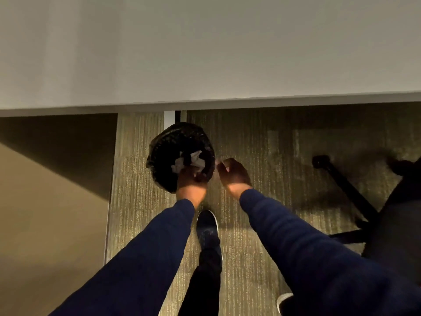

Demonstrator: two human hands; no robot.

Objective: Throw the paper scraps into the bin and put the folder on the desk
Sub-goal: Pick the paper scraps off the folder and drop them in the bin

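**Dropping the scraps into the bin**

The black mesh bin [180, 156] stands on the carpet [250, 156] just in front of the table [205, 53], whose pale top is bare as far as it shows. Crumpled white paper scraps [190, 161] lie inside the bin. The left hand [191, 181] reaches over the near rim, fingers pointing down into the opening; I cannot tell whether it grips a scrap or has let go. The right hand [232, 173] hovers just beside the bin, fingers curled loosely together, with perhaps a small pale bit pinched at the tips. The folder is not in view. To do this well, I judge each hand should come fully over the opening before the fingers spread, so light paper falls inside rather than onto the carpet, and without nudging the bin
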